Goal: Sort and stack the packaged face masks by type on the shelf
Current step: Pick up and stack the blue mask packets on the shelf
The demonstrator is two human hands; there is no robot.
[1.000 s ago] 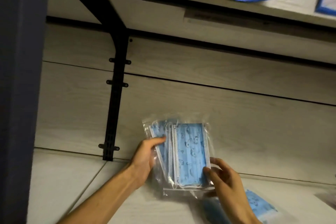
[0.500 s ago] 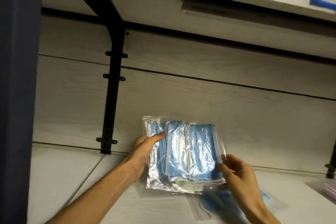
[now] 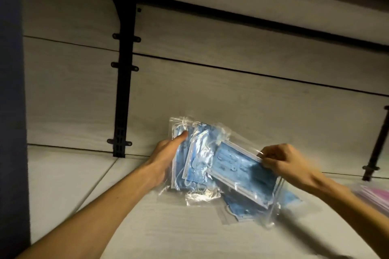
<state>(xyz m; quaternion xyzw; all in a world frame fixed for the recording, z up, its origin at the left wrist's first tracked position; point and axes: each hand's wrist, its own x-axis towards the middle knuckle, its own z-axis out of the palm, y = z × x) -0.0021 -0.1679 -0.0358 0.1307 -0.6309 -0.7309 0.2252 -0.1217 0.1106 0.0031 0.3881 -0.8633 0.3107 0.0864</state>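
Head cam looks down at a pale wood-grain shelf (image 3: 147, 227) with a bunch of clear plastic bags, each one holding blue face masks with white edging and ear loops. Left hand (image 3: 166, 157) grips an upright bundle of bagged masks (image 3: 195, 160) standing against the back panel, thumb across the front. Right hand (image 3: 282, 162) pinches the top edge of a separate bagged mask pack (image 3: 242, 172), tilted and fanned off to the right of the bundle. More blue packs (image 3: 242, 206) lie flat underneath. Pink-ish packs (image 3: 372, 195) sit at the far right edge. Can't read any writing, too blurry.
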